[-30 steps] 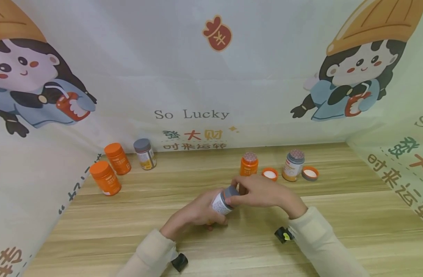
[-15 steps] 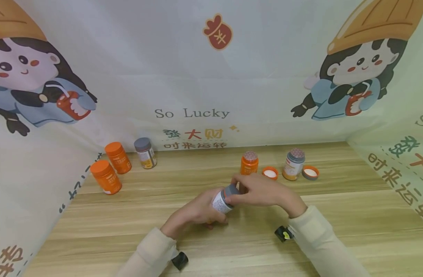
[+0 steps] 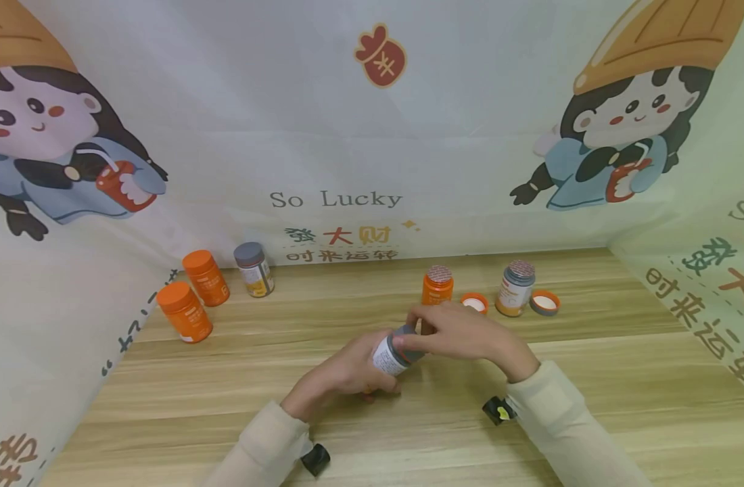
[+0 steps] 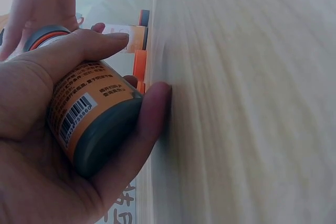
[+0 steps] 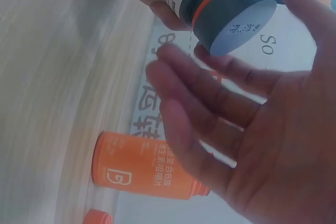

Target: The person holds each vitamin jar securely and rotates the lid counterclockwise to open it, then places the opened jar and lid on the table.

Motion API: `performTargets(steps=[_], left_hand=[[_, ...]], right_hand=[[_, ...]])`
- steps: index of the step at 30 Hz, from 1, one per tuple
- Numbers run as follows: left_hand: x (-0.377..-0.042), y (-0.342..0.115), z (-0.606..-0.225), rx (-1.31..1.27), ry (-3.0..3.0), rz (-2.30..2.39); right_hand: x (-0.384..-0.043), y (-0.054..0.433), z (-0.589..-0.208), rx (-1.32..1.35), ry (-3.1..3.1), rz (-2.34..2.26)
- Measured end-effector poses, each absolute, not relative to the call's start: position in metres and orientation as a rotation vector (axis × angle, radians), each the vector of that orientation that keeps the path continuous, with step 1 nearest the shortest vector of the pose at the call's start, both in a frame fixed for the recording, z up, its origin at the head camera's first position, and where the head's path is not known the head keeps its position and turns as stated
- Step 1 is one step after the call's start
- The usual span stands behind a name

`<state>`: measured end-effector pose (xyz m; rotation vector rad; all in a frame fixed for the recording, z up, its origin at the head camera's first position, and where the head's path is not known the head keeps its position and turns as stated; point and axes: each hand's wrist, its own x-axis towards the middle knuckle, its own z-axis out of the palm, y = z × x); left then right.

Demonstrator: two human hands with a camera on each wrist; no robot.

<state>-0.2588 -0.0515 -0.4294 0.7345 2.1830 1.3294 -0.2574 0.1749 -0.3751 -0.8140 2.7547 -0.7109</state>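
Note:
In the head view my left hand (image 3: 360, 365) grips a grey pill bottle (image 3: 388, 358) with a white label, held tilted above the table. The left wrist view shows the fingers and thumb wrapped round its body, the barcode and orange band (image 4: 79, 114) facing the camera. My right hand (image 3: 463, 335) is at its grey cap (image 5: 236, 17), thumb on one side and index finger on the other; its other fingers are loosely curled beside it. An orange rim shows under the cap, which sits on the bottle. Whether the index fingertip presses the cap is hard to see.
An uncapped orange bottle (image 3: 437, 287) stands behind the right hand, an upturned orange cap (image 3: 474, 302) beside it. Further right are an uncapped grey bottle (image 3: 515, 289) and its upturned cap (image 3: 545, 303). Two orange bottles (image 3: 184, 313) and a capped grey bottle (image 3: 253, 270) stand back left.
The right thumb and fingers have shifted slightly round the cap, and more of the cap shows below the thumb. The left hand and bottle have stayed nearly in place.

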Motion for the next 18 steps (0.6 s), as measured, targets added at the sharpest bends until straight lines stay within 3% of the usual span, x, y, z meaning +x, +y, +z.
performTargets(steps=[18], left_hand=[[-0.2579, -0.0521, -0.4268, 0.728, 2.201, 1.313]], right_hand=[[-0.2568, 0.1758, -0.3751, -0.787, 2.646, -0.737]])
